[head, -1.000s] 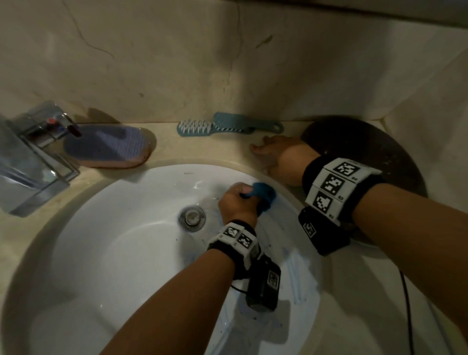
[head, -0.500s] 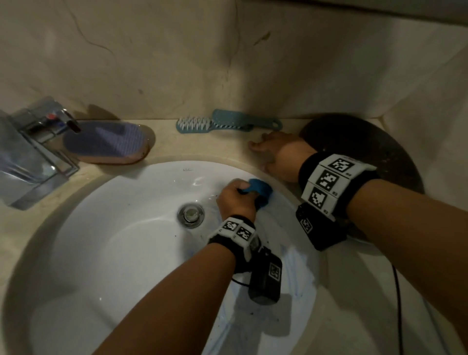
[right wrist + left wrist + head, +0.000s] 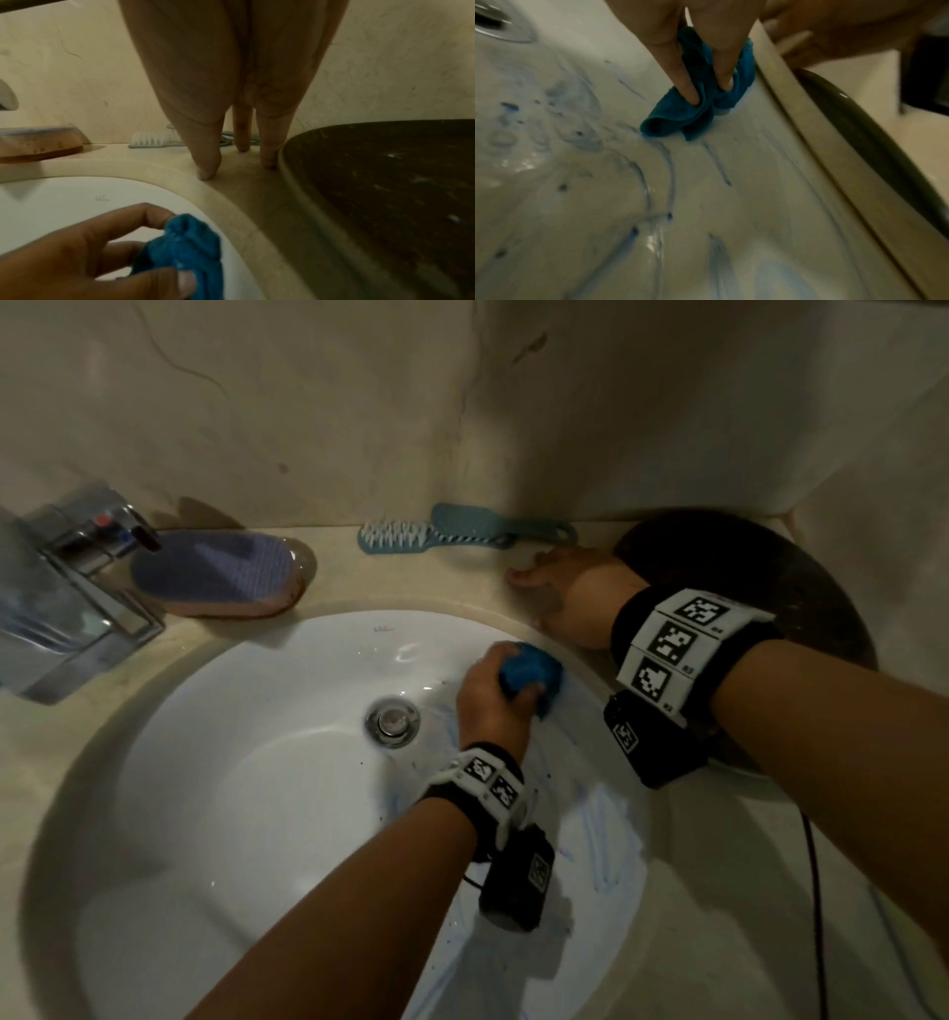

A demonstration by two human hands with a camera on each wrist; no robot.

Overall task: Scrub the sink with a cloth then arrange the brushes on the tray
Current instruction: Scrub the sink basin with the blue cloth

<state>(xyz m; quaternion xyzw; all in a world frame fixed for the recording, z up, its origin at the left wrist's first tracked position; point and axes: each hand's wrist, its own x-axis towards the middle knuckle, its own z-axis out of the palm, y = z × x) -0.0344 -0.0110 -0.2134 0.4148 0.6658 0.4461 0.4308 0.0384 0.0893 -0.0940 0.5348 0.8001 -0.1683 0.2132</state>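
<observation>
My left hand (image 3: 493,690) grips a bunched blue cloth (image 3: 531,672) and presses it on the right inner wall of the white sink (image 3: 246,793), right of the drain (image 3: 393,722). In the left wrist view two fingers (image 3: 680,67) dig into the cloth (image 3: 693,105), with blue smears on the basin around it. My right hand (image 3: 565,593) rests with straight fingers on the counter rim beside the dark round tray (image 3: 770,588). A teal brush (image 3: 462,534) lies along the back wall. An oval purple-bristled scrub brush (image 3: 215,572) lies by the tap.
The chrome tap (image 3: 67,588) juts out at the left over the beige counter (image 3: 411,577). The wall rises close behind the brushes. A dark cable (image 3: 816,891) runs down the counter at the right. In the right wrist view, the tray (image 3: 385,182) holds only pale specks.
My left hand has rubbed the cloth a little across the sink's right wall near the rim. The right hand stays planted on the counter.
</observation>
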